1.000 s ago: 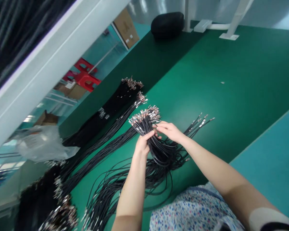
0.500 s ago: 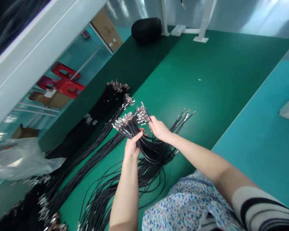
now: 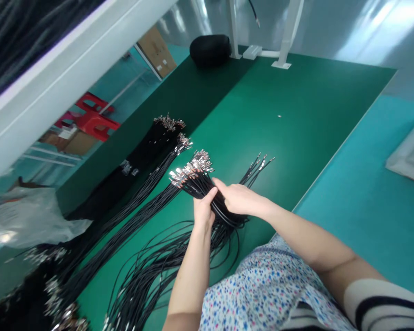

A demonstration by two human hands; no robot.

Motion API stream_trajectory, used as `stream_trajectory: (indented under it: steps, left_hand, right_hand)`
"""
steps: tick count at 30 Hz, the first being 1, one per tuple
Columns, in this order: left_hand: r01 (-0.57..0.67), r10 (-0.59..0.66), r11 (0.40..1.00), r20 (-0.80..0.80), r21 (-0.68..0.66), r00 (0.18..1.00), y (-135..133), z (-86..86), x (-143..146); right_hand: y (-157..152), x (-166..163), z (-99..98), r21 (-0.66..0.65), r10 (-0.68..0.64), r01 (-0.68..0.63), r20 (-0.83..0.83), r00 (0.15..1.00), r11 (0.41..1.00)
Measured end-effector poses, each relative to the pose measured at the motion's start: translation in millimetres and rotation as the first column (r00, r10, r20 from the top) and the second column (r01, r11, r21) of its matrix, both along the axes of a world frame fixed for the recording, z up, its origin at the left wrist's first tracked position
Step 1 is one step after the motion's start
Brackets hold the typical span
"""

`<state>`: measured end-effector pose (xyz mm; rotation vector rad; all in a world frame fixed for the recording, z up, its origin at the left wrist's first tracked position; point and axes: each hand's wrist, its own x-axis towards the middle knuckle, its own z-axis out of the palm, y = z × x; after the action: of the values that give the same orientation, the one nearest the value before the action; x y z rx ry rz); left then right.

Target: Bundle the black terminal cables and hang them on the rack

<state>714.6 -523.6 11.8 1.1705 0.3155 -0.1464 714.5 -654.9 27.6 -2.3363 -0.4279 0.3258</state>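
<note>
Both hands meet on one bundle of black wires (image 3: pixel 202 184), just above the green mat (image 3: pixel 296 101). From my remote seat I see the left hand (image 3: pixel 203 212) clamped round the bundle from below, thumb up its side. The right hand (image 3: pixel 239 200) is closed over the same bundle from the other side, its fingers laid across the wires and touching the left thumb. The bundle's metal terminals (image 3: pixel 191 170) fan out just beyond the hands, pointing away from the person, while its tails droop into a loose tangle of wires (image 3: pixel 165 266) on the mat near the floral garment (image 3: pixel 262 289). A few loose wires (image 3: pixel 257 166) lie flat on the mat just past the right hand. Left of the hands, long wire bundles (image 3: pixel 138 207) run along the mat, and a thicker black bundle (image 3: pixel 141 154) lies beside them. A clear plastic bag (image 3: pixel 31 220) sits at the mat's left edge, near the foot of those bundles. Far down the mat rests a black roll (image 3: pixel 209 48). Red stools (image 3: pixel 89 117) stand on the floor beyond the mat's left side.
</note>
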Motion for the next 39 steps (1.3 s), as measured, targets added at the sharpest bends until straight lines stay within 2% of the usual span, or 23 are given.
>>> stream_trajectory:
  steps: [2, 3, 4, 6, 8, 10, 12, 15, 19, 21, 22, 23, 24, 25, 26, 28, 31, 34, 37, 39]
  left_hand:
    - [0.078, -0.078, 0.997, 0.008, -0.009, 0.997, 5.6, 5.2, -0.2]
    - [0.128, -0.128, 0.991, 0.012, -0.024, 0.992, 9.0, 8.0, -0.6]
    - [0.173, -0.173, 0.984, 0.021, -0.040, 0.985, 12.3, 10.6, -1.3]
    - [0.243, -0.240, 0.968, 0.049, -0.062, 0.970, 17.8, 13.8, -3.8]
    - [0.292, -0.287, 0.954, 0.076, -0.062, 0.955, 21.0, 14.5, -7.2]
    - [0.334, -0.329, 0.941, 0.085, -0.057, 0.941, 22.9, 14.5, -10.5]
    - [0.354, -0.350, 0.934, 0.074, -0.047, 0.934, 24.8, 15.5, -13.0]
    - [0.305, -0.302, 0.952, 0.067, -0.028, 0.951, 28.7, 20.1, -15.6]
    - [0.264, -0.263, 0.965, 0.053, -0.007, 0.963, 33.1, 28.6, -18.2]
    - [0.282, -0.283, 0.959, 0.030, 0.032, 0.959, 33.6, 33.0, -19.2]
    - [0.302, -0.303, 0.952, 0.019, 0.055, 0.953, 33.6, 35.3, -19.7]
    - [0.329, -0.331, 0.941, 0.009, 0.076, 0.944, 33.6, 37.8, -20.4]
    - [0.355, -0.357, 0.930, 0.006, 0.091, 0.934, 33.7, 40.3, -21.4]
    - [0.373, -0.377, 0.922, 0.018, 0.104, 0.926, 33.9, 42.7, -22.8]
    - [0.385, -0.392, 0.916, 0.041, 0.116, 0.919, 34.4, 44.8, -24.7]
    - [0.372, -0.386, 0.918, 0.097, 0.136, 0.917, 35.8, 47.2, -29.8]
    - [0.292, -0.310, 0.945, 0.117, 0.148, 0.944, 36.7, 44.1, -37.7]
    - [0.171, -0.186, 0.977, 0.110, 0.130, 0.976, 32.4, 35.2, -40.7]
    - [0.109, -0.123, 0.987, 0.123, 0.116, 0.985, 23.4, 27.2, -39.1]
    - [0.065, -0.081, 0.992, 0.144, 0.108, 0.986, 17.9, 23.8, -38.0]
  right_hand:
    - [-19.9, 5.5, -25.6, 0.091, -0.184, 0.200, -0.158, 0.970, 0.976]
    - [-31.9, 9.9, -40.8, 0.068, -0.312, 0.338, -0.254, 0.916, 0.939]
    - [-44.3, 14.8, -56.3, -0.025, -0.457, 0.476, -0.325, 0.828, 0.879]
    - [-66.1, 24.2, -84.1, -0.213, -0.631, 0.598, -0.358, 0.688, 0.772]
    - [-78.9, 31.0, -103.6, -0.299, -0.705, 0.639, -0.348, 0.618, 0.709]
    - [-81.8, 34.8, -113.8, -0.308, -0.735, 0.670, -0.353, 0.579, 0.675]
    - [-79.2, 35.9, -117.4, -0.295, -0.742, 0.687, -0.370, 0.559, 0.664]
    - [-76.4, 32.3, -116.1, -0.272, -0.747, 0.708, -0.397, 0.534, 0.651]
    - [-75.1, 16.0, -99.1, -0.185, -0.775, 0.778, -0.373, 0.510, 0.601]
    - [-67.0, 3.2, -78.6, -0.032, -0.773, 0.810, -0.324, 0.546, 0.586]
    - [-59.9, -4.1, -65.2, 0.089, -0.757, 0.797, -0.265, 0.597, 0.598]
    - [-50.9, -11.7, -50.3, 0.215, -0.722, 0.741, -0.170, 0.670, 0.637]
    - [-40.4, -19.2, -34.7, 0.322, -0.660, 0.634, -0.038, 0.751, 0.703]
    - [-29.4, -26.1, -19.3, 0.388, -0.567, 0.489, 0.114, 0.816, 0.782]
    - [-18.4, -32.0, -4.9, 0.396, -0.451, 0.333, 0.255, 0.855, 0.856]
    - [-0.2, -39.7, 18.1, 0.315, -0.235, 0.098, 0.435, 0.869, 0.944]
    - [12.5, -40.4, 36.4, 0.183, -0.039, -0.063, 0.509, 0.860, 0.981]
    - [11.3, -34.1, 43.5, -0.014, 0.086, -0.089, 0.435, 0.896, 0.996]
    - [7.1, -28.5, 47.6, -0.207, 0.106, -0.040, 0.320, 0.941, 0.978]
    - [6.2, -27.5, 49.1, -0.281, 0.100, -0.017, 0.282, 0.954, 0.960]
